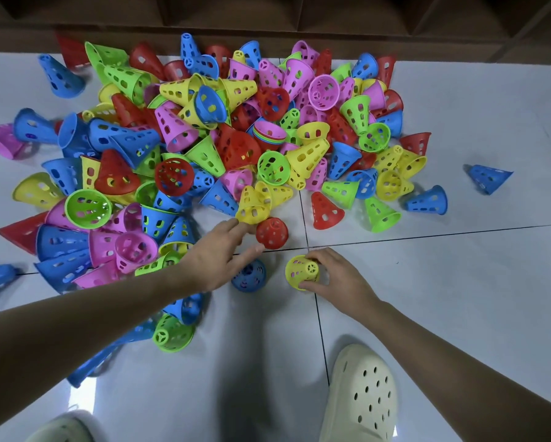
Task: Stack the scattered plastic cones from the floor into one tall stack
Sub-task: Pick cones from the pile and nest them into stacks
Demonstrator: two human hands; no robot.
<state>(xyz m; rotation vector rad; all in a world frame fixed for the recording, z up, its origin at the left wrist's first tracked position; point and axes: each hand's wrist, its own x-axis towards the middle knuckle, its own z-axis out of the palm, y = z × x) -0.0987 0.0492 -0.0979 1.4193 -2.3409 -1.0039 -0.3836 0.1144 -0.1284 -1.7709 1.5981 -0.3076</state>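
Head view: a yellow cone (301, 271) is gripped by the curled fingers of the right hand (338, 279) on the floor (459, 298) near its front edge. The left hand (217, 255) — fingers extended, nothing held — is reached toward a red cone (271, 233). The heap (210, 138) lies largely unstacked — nearly everything is judged left.

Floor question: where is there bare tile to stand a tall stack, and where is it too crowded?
Bare tile lies right of the right hand, which grips a yellow cone, out below the lone blue cone. More lies between the forearms, above the cream shoe. The pile fills the upper left; the left hand reaches toward a red cone at its edge.
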